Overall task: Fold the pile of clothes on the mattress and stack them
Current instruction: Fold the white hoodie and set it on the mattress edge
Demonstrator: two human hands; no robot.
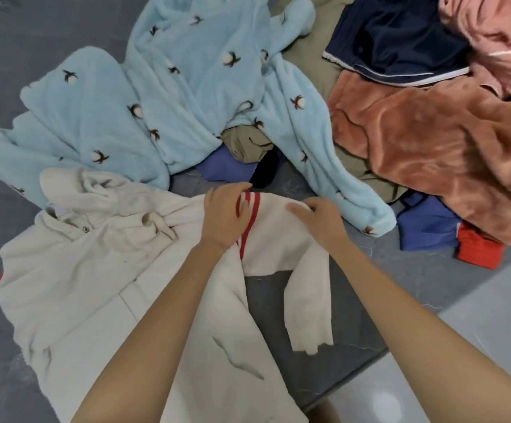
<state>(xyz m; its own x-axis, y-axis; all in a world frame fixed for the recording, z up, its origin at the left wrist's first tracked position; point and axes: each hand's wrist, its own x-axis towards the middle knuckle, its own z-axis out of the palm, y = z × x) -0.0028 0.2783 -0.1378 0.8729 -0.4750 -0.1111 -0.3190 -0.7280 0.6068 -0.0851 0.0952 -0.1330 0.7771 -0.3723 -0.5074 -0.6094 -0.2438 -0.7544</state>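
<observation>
A cream hooded jacket (74,270) with red stripes lies spread on the dark grey mattress (309,355) in front of me. My left hand (225,216) grips its red-striped sleeve near the stripes. My right hand (321,221) pinches the same sleeve a little to the right. The sleeve is bent back over the jacket, and its cuff end hangs toward me. Behind it lies a light blue fleece garment (187,96) with a dark flower pattern, unfolded.
At the right, a rust-orange plush garment (431,148), a pink one (498,29) and a navy piece with white trim (400,38) are heaped together. A blue and red garment (431,230) and olive cloth (245,145) poke out beneath. Pale floor (492,315) shows past the mattress edge at lower right.
</observation>
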